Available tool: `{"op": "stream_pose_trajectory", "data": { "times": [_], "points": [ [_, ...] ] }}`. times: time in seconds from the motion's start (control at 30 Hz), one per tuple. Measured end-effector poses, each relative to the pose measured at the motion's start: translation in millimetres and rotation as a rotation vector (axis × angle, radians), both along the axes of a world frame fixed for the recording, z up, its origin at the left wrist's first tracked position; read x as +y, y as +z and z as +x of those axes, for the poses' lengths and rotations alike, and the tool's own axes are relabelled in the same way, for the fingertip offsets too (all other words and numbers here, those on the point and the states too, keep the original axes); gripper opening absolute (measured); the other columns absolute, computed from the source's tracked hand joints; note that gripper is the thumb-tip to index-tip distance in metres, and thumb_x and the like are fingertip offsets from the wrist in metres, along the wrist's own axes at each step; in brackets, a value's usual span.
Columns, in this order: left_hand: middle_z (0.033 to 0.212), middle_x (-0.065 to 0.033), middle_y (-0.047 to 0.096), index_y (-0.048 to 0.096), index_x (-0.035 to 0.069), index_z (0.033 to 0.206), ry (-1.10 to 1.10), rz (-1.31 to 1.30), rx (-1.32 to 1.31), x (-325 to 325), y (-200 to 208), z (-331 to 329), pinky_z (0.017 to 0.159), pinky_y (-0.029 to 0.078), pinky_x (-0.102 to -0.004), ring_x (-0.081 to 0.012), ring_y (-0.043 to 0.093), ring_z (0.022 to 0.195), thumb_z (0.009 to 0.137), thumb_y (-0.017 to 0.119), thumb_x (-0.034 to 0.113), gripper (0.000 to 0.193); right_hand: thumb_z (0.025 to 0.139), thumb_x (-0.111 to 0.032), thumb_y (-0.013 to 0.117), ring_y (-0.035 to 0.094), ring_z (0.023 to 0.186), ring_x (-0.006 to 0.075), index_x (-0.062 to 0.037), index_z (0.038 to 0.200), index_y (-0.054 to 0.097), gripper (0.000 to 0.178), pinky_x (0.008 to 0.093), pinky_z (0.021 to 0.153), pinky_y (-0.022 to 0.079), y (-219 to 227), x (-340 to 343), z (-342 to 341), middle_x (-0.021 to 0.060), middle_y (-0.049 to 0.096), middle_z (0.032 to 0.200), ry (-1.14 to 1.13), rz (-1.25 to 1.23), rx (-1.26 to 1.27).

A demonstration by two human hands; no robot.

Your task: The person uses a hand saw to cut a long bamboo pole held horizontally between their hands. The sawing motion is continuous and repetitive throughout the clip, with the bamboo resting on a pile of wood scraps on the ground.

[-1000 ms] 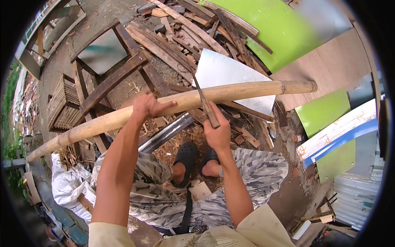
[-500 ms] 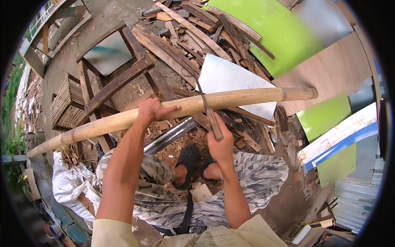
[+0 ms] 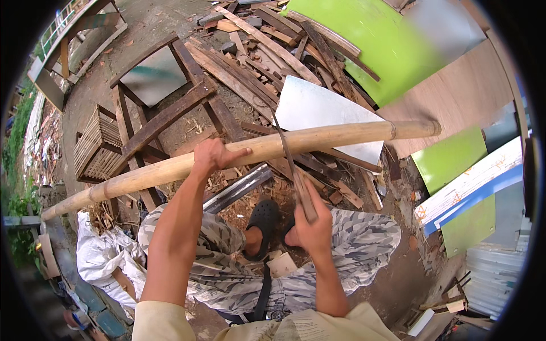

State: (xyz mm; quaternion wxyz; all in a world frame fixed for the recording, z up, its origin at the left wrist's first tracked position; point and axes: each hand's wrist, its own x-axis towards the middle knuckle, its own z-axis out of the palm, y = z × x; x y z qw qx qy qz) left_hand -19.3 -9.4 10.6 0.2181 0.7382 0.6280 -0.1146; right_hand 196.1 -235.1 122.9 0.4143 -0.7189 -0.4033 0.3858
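Observation:
A long, pale bamboo pole (image 3: 335, 134) lies slantwise across the view in front of my knees. My left hand (image 3: 213, 153) is closed over the pole left of its middle, thumb stretched along it. In my right hand (image 3: 313, 224) is the wooden handle of a long-bladed knife (image 3: 286, 149), its narrow dark blade seen nearly edge-on. The blade crosses the pole just right of my left hand, its tip reaching past the far side. Whether the edge bears teeth or cuts into the bamboo, I cannot tell.
A brown wooden frame (image 3: 168, 125) stands under the pole's left part, beside a slatted crate (image 3: 99, 145). Scrap wood (image 3: 244, 74) is heaped beyond. A white panel (image 3: 318, 105), green sheets (image 3: 392, 51) and plywood (image 3: 455, 96) lie right. A white sack (image 3: 105, 250) sits left.
My right hand has drawn the knife toward my body and slightly right, so less blade extends past the pole. My left hand keeps its hold on the bamboo; the whole view has shifted slightly.

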Motion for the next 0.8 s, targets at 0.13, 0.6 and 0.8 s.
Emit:
{"op": "stream_pose_trajectory", "data": {
  "times": [0.13, 0.6, 0.8],
  "points": [
    [0.076, -0.0190, 0.073, 0.076, -0.005, 0.080, 0.046, 0.081, -0.061, 16, 2, -11, 0.067, 0.055, -0.0436, -0.0310, 0.073, 0.073, 0.065, 0.052, 0.104, 0.112, 0.090, -0.003, 0.062, 0.070, 0.116, 0.0294, 0.0031, 0.146, 0.055, 0.057, 0.0346, 0.099, 0.052, -40, 79, 0, 0.0254, 0.069, 0.132, 0.067, 0.116, -0.074],
    [0.076, -0.0171, 0.072, 0.075, -0.005, 0.073, 0.077, 0.028, -0.003, 12, 4, -11, 0.062, 0.053, -0.0423, -0.0280, 0.071, 0.071, 0.063, 0.051, 0.105, 0.112, 0.094, -0.003, 0.064, 0.078, 0.099, 0.0275, -0.0007, 0.153, 0.050, 0.060, 0.0340, 0.084, 0.059, 93, -64, 21, 0.0219, 0.077, 0.109, 0.204, 0.022, -0.130],
    [0.078, -0.0182, 0.073, 0.077, -0.006, 0.079, 0.069, 0.044, -0.038, 14, 6, -8, 0.066, 0.056, -0.0433, -0.0307, 0.073, 0.075, 0.064, 0.052, 0.104, 0.114, 0.093, -0.005, 0.066, 0.078, 0.095, 0.0294, 0.0061, 0.146, 0.055, 0.055, 0.0348, 0.079, 0.059, -7, -129, 21, 0.0275, 0.075, 0.115, 0.149, 0.224, -0.233]
  ]
}}
